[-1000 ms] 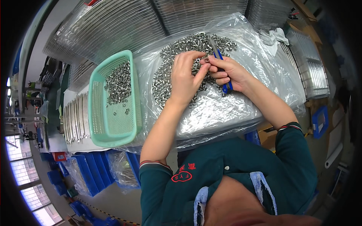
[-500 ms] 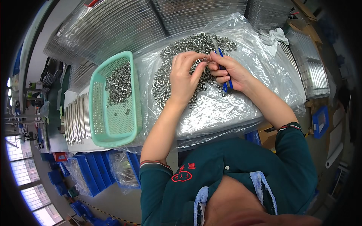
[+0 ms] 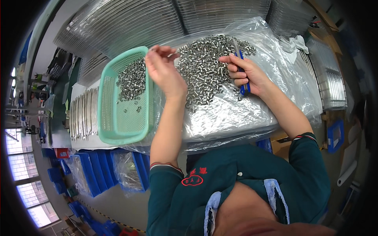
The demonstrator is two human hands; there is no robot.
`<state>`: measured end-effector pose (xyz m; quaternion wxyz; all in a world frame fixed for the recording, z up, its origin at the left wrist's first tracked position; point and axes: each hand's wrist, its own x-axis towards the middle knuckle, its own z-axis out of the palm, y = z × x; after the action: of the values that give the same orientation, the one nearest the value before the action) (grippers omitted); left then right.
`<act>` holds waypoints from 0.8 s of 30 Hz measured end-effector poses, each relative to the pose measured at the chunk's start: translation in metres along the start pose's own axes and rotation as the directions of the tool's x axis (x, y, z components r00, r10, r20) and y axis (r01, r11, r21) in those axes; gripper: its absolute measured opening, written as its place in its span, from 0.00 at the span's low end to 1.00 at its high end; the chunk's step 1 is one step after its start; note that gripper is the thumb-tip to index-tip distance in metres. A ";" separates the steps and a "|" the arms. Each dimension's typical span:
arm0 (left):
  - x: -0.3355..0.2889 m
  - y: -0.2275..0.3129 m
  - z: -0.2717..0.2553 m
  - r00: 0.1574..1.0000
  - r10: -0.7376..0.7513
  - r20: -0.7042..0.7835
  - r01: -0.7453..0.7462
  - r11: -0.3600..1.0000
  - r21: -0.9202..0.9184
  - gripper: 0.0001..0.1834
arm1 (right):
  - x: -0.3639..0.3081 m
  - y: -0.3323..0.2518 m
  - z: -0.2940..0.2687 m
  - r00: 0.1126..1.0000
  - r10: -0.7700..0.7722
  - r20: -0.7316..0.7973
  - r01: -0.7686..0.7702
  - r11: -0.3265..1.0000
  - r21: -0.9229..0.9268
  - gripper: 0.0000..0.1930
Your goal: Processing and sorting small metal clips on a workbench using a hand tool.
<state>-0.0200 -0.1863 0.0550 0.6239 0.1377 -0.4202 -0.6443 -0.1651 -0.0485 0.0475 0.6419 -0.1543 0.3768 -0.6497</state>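
My left hand (image 3: pixel 167 74) is over the right rim of the green plastic basket (image 3: pixel 103 131), thumb and forefinger pinched together; whatever is between them is too small to make out. Inside the basket lies a heap of small metal sleeve-like parts (image 3: pixel 132 84). My right hand (image 3: pixel 248 74) is wrapped round a blue utility knife (image 3: pixel 245 87), its blade pointing away from me. Just beyond and left of that hand, a large pile of the same small metal parts (image 3: pixel 201 74) spreads over clear plastic sheeting (image 3: pixel 220 122).
Stacked clear plastic trays (image 3: pixel 130 23) line the back of the table. Left of the basket lies a row of metal rods (image 3: pixel 84 114). A white cloth (image 3: pixel 292 47) and more clear trays (image 3: pixel 327 74) are at the right. Blue bins (image 3: pixel 92 173) stand below the table's front edge.
My left hand has moved left from beside my right hand, over the pile, to the basket's rim. My right hand still grips the knife, its forefinger now reaching out over the pile.
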 end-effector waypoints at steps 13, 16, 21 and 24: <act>0.002 -0.012 -0.009 0.847 -0.086 0.524 -0.466 0.355 0.811 0.07 | 0.004 -0.002 -0.002 0.980 -0.118 -0.161 0.118 0.993 -0.009 0.24; -0.002 -0.022 -0.013 0.803 -0.117 0.584 -0.553 0.216 0.804 0.08 | 0.004 -0.001 -0.003 0.966 -0.159 -0.203 0.170 0.985 0.038 0.23; -0.008 -0.038 -0.016 0.724 -0.174 0.668 -0.657 0.122 0.744 0.12 | 0.004 0.000 -0.002 0.937 -0.222 -0.270 0.232 0.973 0.003 0.23; -0.008 -0.041 -0.015 0.724 -0.217 0.654 -0.647 0.115 0.754 0.11 | 0.003 0.000 0.000 0.934 -0.227 -0.274 0.231 0.973 -0.018 0.23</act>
<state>-0.0362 -0.1895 0.0144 0.2906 0.2114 -0.9273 -0.1048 -0.1660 -0.0510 0.0468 0.5045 -0.1009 0.4370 -0.7378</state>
